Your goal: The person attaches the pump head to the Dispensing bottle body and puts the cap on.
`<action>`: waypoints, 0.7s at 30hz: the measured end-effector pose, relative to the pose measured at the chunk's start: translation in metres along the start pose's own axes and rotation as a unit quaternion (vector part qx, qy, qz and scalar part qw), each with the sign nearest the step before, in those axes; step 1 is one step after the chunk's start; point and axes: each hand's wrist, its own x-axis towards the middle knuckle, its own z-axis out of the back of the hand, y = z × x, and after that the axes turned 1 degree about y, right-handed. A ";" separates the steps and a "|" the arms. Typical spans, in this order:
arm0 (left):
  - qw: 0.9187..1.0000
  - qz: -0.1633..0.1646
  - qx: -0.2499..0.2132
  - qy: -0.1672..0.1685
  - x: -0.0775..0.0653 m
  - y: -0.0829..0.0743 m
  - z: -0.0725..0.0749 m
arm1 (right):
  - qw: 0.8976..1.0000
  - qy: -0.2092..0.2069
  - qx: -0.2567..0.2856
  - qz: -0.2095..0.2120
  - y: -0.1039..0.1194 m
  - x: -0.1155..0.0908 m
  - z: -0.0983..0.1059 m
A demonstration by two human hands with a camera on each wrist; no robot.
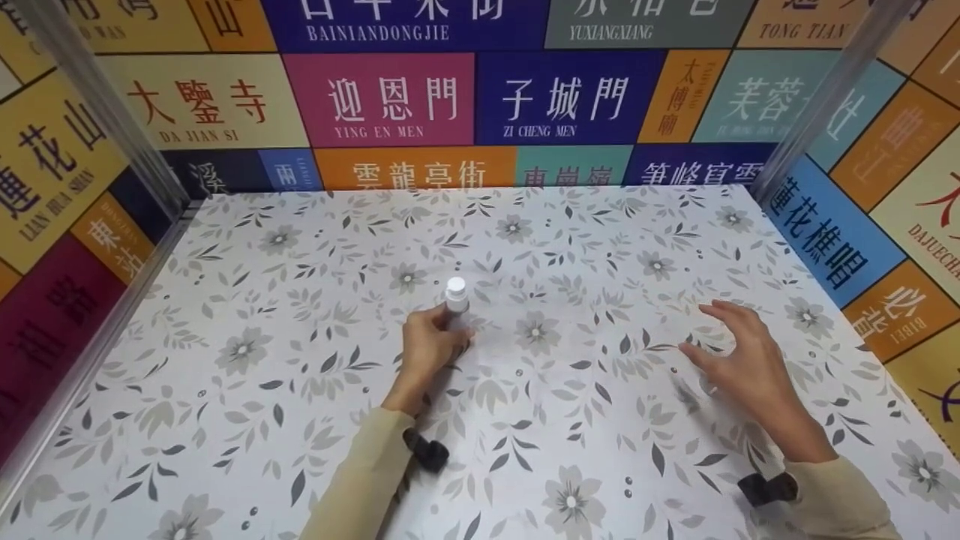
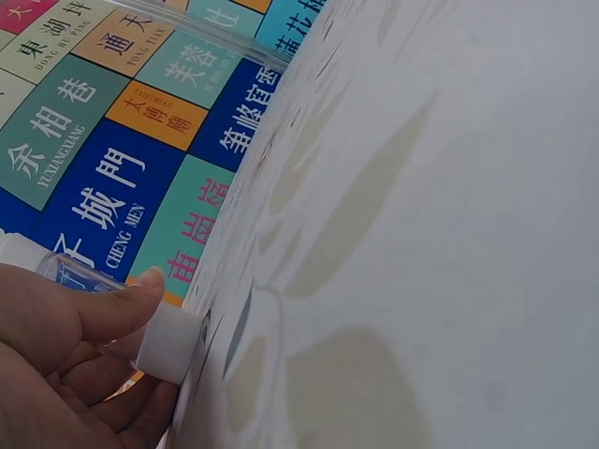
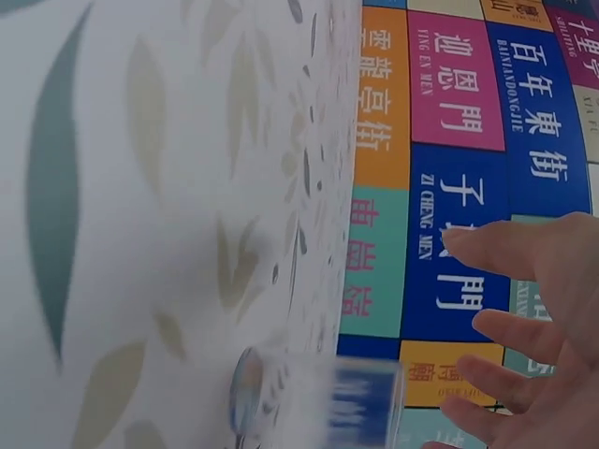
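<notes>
My left hand grips a small bottle upright by its side, thumb along it. In the left wrist view the bottle has white ends, a see-through middle and blue marking; its lower white end is right at the tabletop. Fingers hide part of its body. My right hand is raised at the right, thumb and fingers spread apart and holding nothing. Past its fingertips, the right wrist view shows a clear, blurred container, cut off by the frame's lower edge.
A white tabletop with grey flowers and leaves lies under both hands. Behind it stands a wall of coloured panels with Chinese lettering. Clear upright edges flank the table. Black wrist devices sit at both cuffs.
</notes>
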 end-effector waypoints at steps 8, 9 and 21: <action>1.000 0.005 0.004 -0.002 -0.001 0.000 0.001 | 0.999 0.034 -0.012 0.000 -0.015 -0.005 0.005; 1.000 0.000 0.006 -0.002 -0.001 0.000 0.001 | 0.999 0.043 -0.015 -0.008 -0.017 -0.006 0.006; 1.000 0.003 0.013 0.000 -0.002 -0.001 0.000 | 0.974 0.179 -0.039 -0.131 -0.032 -0.006 0.018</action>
